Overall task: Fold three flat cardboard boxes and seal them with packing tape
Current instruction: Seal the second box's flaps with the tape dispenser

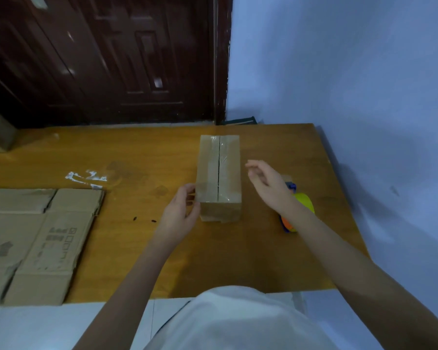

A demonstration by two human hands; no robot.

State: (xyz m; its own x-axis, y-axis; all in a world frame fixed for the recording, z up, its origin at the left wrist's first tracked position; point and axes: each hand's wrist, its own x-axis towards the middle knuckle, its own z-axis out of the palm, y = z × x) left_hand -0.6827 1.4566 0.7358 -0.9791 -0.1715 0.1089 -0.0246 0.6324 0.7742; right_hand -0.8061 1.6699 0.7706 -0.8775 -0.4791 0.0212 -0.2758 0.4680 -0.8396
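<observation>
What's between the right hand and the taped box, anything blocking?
Nothing visible. The right hand hovers open just right of the box, with only bare table in the gap. The tape dispenser lies on the hand's far side, under the wrist. The left hand already touches the box's near-left corner.

Bare table (147,152) left of taped box (219,173), tape dispenser (299,210) crowding its right, flat cardboard (43,243) far left
</observation>
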